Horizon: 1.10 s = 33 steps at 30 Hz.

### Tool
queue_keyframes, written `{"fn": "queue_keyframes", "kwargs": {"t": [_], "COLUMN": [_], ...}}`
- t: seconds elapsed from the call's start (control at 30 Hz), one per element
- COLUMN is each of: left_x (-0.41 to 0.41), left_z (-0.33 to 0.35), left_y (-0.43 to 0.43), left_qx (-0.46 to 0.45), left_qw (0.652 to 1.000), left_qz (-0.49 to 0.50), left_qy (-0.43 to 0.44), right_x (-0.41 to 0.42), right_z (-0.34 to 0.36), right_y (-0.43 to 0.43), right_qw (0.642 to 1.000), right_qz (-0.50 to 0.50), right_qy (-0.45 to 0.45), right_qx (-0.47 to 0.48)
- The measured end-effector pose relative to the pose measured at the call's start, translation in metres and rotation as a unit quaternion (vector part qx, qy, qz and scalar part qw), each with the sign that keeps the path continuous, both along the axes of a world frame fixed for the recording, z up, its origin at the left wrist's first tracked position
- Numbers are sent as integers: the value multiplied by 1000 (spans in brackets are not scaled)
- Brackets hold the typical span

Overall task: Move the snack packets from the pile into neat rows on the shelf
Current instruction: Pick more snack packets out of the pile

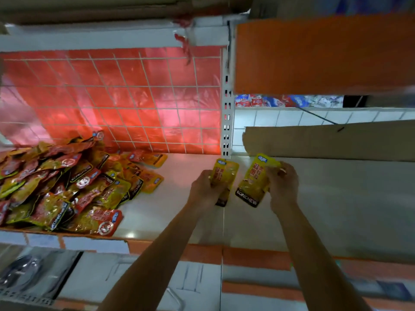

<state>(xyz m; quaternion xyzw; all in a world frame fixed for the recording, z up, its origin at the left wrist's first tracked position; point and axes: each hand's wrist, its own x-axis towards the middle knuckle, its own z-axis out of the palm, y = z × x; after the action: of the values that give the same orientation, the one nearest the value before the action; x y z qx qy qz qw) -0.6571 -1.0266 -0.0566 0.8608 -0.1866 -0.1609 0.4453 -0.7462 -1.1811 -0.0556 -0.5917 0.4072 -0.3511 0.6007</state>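
Note:
A pile of yellow and red snack packets (60, 185) covers the left part of the white shelf (179, 212). My left hand (205, 189) grips one yellow packet (225, 173) near the shelf's upright post. Beside it, my right hand (283, 187) holds a second yellow packet (253, 178) by its right edge, tilted, with its black bottom band toward me. Both packets are just above the shelf surface, close side by side, near the seam between two shelf boards.
A white wire grid over red plastic (125, 99) backs the left bay. A slotted white post (226, 122) divides the bays. A cardboard sheet (332, 142) leans at the back right. An orange panel (323, 55) hangs above. The shelf's front lip (253, 257) is orange.

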Motion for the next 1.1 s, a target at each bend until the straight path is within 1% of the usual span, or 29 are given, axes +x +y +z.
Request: {"fn": "queue_keyframes", "kwargs": {"t": [0.03, 0.13, 0.23, 0.3, 0.4, 0.5, 0.6, 0.7, 0.8, 0.93, 1.1], "left_x": [-5, -20, -32, -38, -44, -47, -47, -44, -41, -32, -24], "left_z": [0, 2, 0, -3, -5, -3, -4, -9, -13, -14, -16], "left_y": [-12, -45, -73, -89, -112, -131, -149, -161, -169, -172, -167], "left_qx": [-3, -16, -33, -40, -31, 0, 39, 101, 161, 165, 166], "left_qw": [1000, 999, 998, 997, 998, 997, 995, 987, 976, 975, 968], "left_qz": [-6, -14, -27, -36, -54, -76, -77, -67, -65, -73, -101], "left_qy": [2, 24, 50, 49, 20, -17, -50, -101, -128, -131, -157], "right_x": [-6, -21, -30, -35, -42, -49, -56, -58, -55, -49, -38], "right_z": [-3, -7, -9, -11, -10, -11, -11, -13, -14, -16, -20], "right_y": [-10, -33, -60, -74, -90, -106, -119, -128, -129, -127, -122], "right_qw": [1000, 1000, 999, 998, 996, 994, 991, 986, 977, 968, 958], "right_qz": [-7, -20, 0, 24, 47, 63, 72, 88, 120, 153, 182], "right_qy": [-7, 19, 33, 52, 76, 94, 109, 139, 160, 169, 182], "right_qx": [9, 4, 7, 20, 23, 3, 22, -29, -74, -102, -128]}}
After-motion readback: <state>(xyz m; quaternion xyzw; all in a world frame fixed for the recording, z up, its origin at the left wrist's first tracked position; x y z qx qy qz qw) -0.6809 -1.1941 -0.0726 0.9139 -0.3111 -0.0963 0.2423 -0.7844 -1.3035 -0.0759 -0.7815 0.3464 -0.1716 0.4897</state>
